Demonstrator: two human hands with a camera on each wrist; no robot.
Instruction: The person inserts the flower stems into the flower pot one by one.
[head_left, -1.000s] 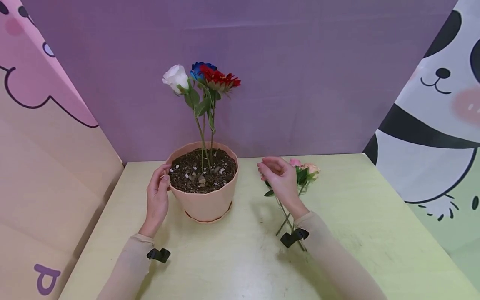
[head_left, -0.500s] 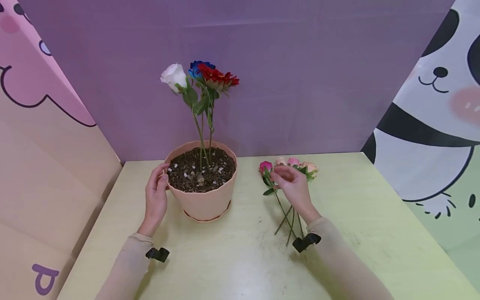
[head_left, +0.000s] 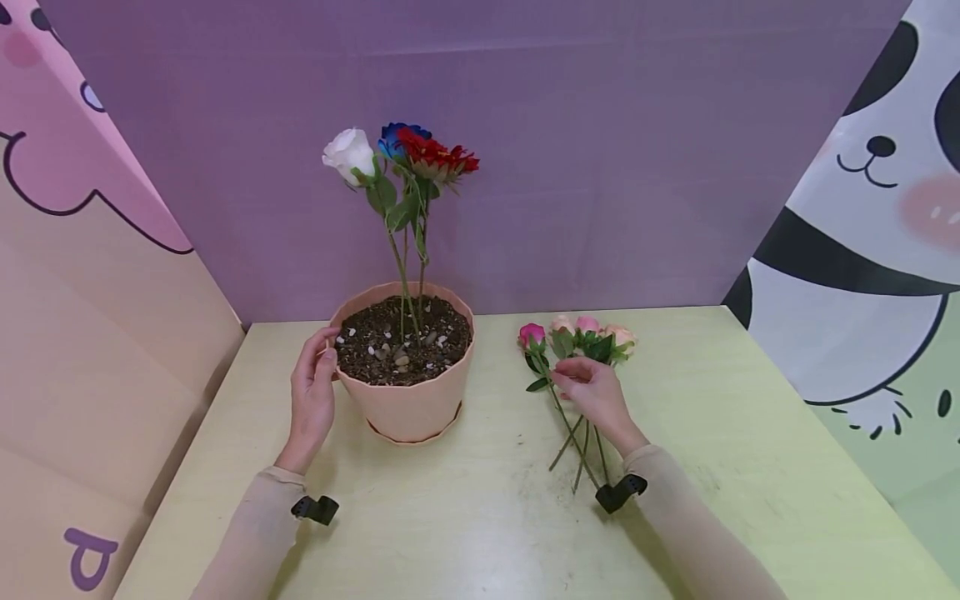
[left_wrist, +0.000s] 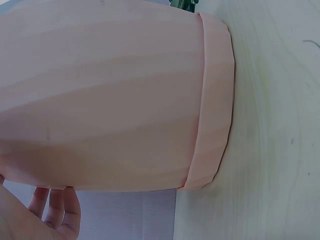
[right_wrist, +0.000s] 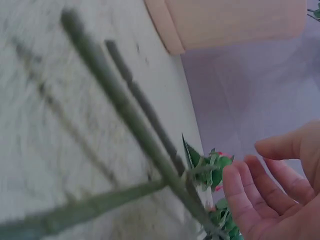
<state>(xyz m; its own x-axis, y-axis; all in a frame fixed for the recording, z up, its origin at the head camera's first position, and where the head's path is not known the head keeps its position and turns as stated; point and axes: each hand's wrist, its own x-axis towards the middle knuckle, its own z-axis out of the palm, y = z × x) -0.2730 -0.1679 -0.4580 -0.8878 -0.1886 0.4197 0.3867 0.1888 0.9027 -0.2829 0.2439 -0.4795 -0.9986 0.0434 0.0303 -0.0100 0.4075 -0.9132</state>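
Note:
Near the rim of a pink flower pot (head_left: 405, 408), my left hand (head_left: 311, 400) rests against the left side. In the left wrist view its fingertips touch the outer pot wall (left_wrist: 110, 110). Over the loose roses, my right hand (head_left: 600, 400) has its fingertips beside the stem of a magenta rose (head_left: 532, 335). The right wrist view shows a gap between the thumb and the fingers of this hand (right_wrist: 280, 192), with green stems (right_wrist: 130, 115) on the table beyond. Pale and pink roses (head_left: 588, 325) lie behind the hand.
A white rose (head_left: 350, 156), a blue flower (head_left: 396, 139) and a red flower (head_left: 438, 158) stand upright in the pot's dark soil (head_left: 367, 333). Behind the pale table (head_left: 450, 525) rises a purple backdrop (head_left: 600, 167). Printed panels stand on both sides.
My right hand has moved right and lower, from above the magenta rose to beside its stem, uncovering blooms it hid. My left hand has stayed at the pot.

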